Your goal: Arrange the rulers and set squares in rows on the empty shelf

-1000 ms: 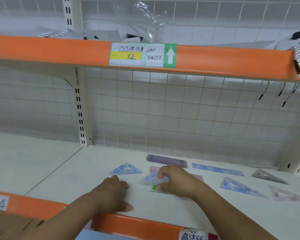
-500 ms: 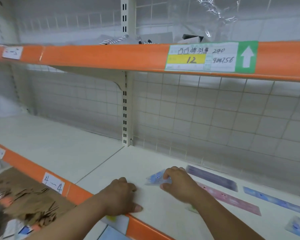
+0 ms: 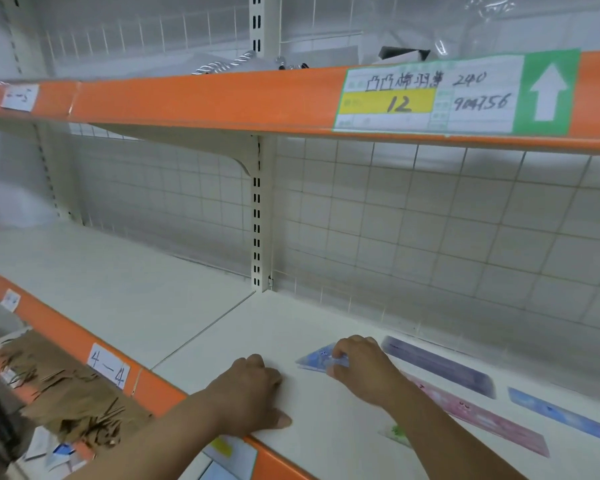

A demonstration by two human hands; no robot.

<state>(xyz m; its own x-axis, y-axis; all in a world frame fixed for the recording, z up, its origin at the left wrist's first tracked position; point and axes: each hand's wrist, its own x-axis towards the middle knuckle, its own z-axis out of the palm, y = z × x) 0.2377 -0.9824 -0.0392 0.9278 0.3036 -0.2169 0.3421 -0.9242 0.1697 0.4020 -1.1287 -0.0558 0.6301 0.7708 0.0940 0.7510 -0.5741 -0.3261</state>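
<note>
Lying nearly flat on the white shelf point(image 3: 174, 306), the blue set square point(image 3: 314, 358) points its sharp corner left, long axis running left-right. The right hand point(image 3: 364, 370) pinches its right end between fingers and thumb. The left hand point(image 3: 253, 396) rests loosely curled, empty, at the shelf's front edge. Purple ruler point(image 3: 437, 367), pink ruler point(image 3: 478, 415) and blue ruler point(image 3: 565, 415) lie to the right, slanting back-left to front-right.

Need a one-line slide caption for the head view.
Right hand grips a blue set square on the white shelf beside three rulers; left hand rests flat.
</note>
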